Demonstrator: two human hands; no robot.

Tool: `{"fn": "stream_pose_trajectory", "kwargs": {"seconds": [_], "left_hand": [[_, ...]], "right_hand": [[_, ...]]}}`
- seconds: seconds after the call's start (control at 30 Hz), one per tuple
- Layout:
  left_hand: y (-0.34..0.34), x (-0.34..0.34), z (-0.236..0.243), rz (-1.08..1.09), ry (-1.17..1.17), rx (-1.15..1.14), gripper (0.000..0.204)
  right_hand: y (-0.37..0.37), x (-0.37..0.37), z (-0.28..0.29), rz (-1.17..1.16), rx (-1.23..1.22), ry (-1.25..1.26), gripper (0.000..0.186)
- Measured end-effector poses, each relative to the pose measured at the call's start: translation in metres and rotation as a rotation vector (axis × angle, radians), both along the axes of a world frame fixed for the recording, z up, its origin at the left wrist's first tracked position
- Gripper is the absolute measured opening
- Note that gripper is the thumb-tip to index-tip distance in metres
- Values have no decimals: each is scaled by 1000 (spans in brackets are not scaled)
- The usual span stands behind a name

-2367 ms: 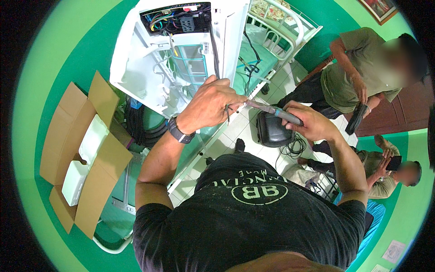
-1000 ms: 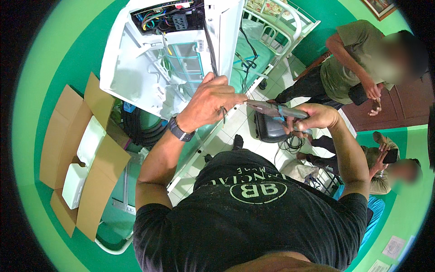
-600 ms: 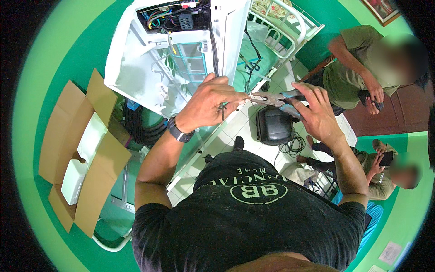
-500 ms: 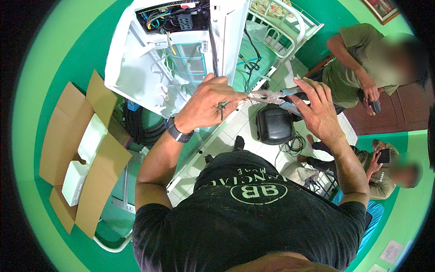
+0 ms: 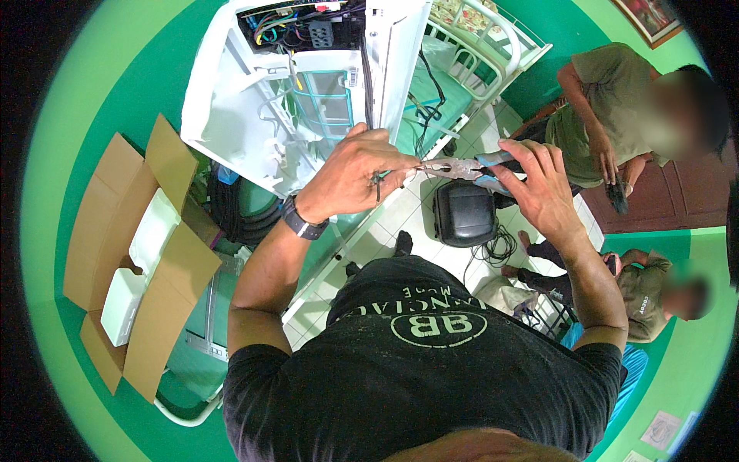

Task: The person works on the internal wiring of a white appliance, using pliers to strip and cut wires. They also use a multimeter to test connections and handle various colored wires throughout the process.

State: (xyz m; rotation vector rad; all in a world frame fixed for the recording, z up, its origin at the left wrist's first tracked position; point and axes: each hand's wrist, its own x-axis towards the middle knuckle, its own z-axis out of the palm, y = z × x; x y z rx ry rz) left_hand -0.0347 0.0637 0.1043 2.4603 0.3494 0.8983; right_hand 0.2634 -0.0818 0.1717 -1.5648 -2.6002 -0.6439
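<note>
My left hand (image 5: 358,171) is closed in a pinch on a thin wire, and a short dark end (image 5: 378,187) pokes out between its fingers. My right hand (image 5: 543,185) is wrapped round the blue-and-black handles of long-nose pliers (image 5: 456,168). Their metal jaws point left and meet the wire right at my left fingertips; whether they bite it I cannot tell. Just beyond my left hand stands a white air conditioner indoor unit (image 5: 223,115), its casing open, with coloured wires and a terminal block (image 5: 320,34) showing. A dark cable (image 5: 367,85) runs down its edge toward my left hand.
An opened cardboard box (image 5: 173,285) with white foam lies at the left, near coiled black tubing (image 5: 227,204). A black padded seat (image 5: 465,214) and a coiled cord (image 5: 499,248) are on the tiled floor. Two people (image 5: 600,100) sit at the right. A white bed frame (image 5: 493,54) stands behind.
My right fingers have drawn in a little on the pliers' handles. My left hand keeps its place. The two people at the right have shifted their hands and posture.
</note>
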Motion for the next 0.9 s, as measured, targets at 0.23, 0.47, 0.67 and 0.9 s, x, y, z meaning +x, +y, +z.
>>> {"fn": "stream_pose_trajectory", "kwargs": {"seconds": [0.23, 0.47, 0.67, 0.9], "left_hand": [[0, 0, -1, -2, 28, 24, 18], [1, -1, -1, -8, 17, 29, 19], [4, 3, -12, 3, -17, 88, 29], [3, 5, -15, 21, -1, 138, 34]], "right_hand": [[-3, 1, 1, 7, -17, 2, 26], [0, 4, -3, -25, -260, 182, 31], [21, 32, -30, 103, -1009, 703, 28], [4, 42, -60, -123, -1774, 1671, 43]]}}
